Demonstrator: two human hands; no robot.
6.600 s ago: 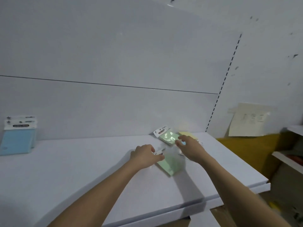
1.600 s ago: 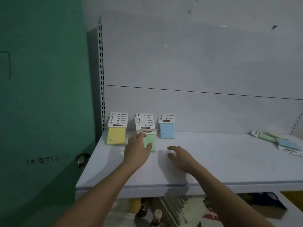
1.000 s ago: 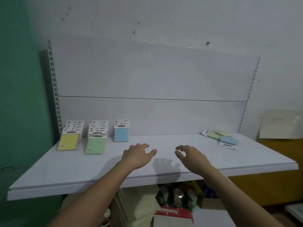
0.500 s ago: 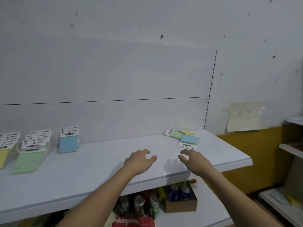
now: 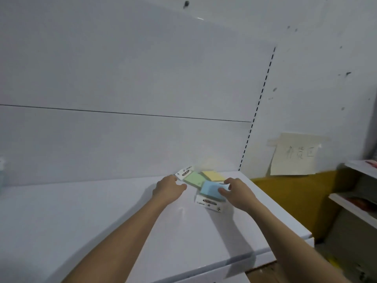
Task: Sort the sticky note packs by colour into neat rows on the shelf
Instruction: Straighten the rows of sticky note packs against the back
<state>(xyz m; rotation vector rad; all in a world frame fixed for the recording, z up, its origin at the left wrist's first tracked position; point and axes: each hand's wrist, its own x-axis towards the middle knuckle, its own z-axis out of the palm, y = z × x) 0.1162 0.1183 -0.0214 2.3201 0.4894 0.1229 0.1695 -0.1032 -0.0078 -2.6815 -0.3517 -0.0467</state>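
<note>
A head-worn camera looks down at a white shelf (image 5: 102, 221) backed by a pale wall panel. Two bare forearms reach in from the bottom edge toward a small heap of sticky note packs near the shelf's far right corner.

The left hand (image 5: 168, 188) is above the shelf just left of the heap, fingers loosely curled. Its fingertips lie next to the white header card of the green pack (image 5: 193, 179); whether they touch it is hard to tell, and the grip looks released, holding nothing.

The right hand (image 5: 237, 193) is at the blue pack (image 5: 211, 189), which lies on top and nearest the camera. The thumb and fingers curl around its right edge, grasping it, and cover that side. The blue pack's white header card faces the viewer, its print too blurred to read.

The yellow pack (image 5: 213, 175) lies behind, partly under the blue one, with only its upper part showing. The green pack is tilted, one corner tucked under the blue.

At the far left edge, a sliver of pale blue and white (image 5: 1, 174) is cut off by the frame and cannot be identified.

To the right, a cream paper sign (image 5: 295, 155) is taped to the wall, its handwriting faint. Below it is a mustard-yellow wall band (image 5: 289, 201). Other shelves (image 5: 355, 207) at the right edge are blurred.
</note>
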